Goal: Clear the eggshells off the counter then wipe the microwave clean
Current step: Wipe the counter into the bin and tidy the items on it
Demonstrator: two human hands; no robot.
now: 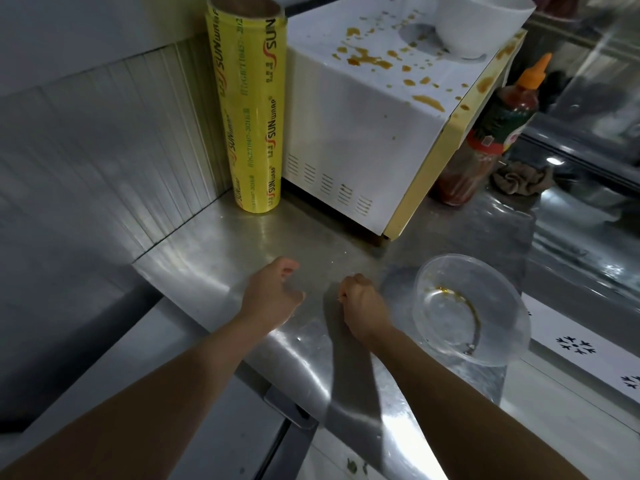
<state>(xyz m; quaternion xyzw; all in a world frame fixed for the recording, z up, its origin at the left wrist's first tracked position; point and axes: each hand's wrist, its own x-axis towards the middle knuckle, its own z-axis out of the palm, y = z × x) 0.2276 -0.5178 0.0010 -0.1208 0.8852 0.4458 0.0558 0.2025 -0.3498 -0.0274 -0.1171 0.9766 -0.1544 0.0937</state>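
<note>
Counter (pixel 214 258): the steel top runs under both my hands; I see no whole eggshells on it, only a few pale flecks just ahead of my fingers, so I judge the shell-clearing is nearly finished.
Microwave (pixel 353 133): beyond both hands, a little to the right. Its long axis runs from the far left corner toward me and to the right; the yellowed door edge faces right, the vented side faces me. Orange-brown splatter covers its top.
White bowl (pixel 481 22): stands on the microwave top, far beyond my right hand; I would lift it off before wiping.
Clear bowl (pixel 471 310): just right of my right hand, upright, with a brown smear inside.
Cloth (pixel 519 178): crumpled, well beyond my right hand, next to the sauce bottle (pixel 491 133); probably my wiping rag.
Left hand (pixel 273 292): over the counter, fingers loosely curled, holding nothing I can see.
Right hand (pixel 360 303): clenched into a fist, fingertips tucked under; perhaps pinching shell bits, I cannot tell.
Step in hand: sweep the flecks toward the front edge with the left hand, catch them in the right, keep that fist closed.
</note>
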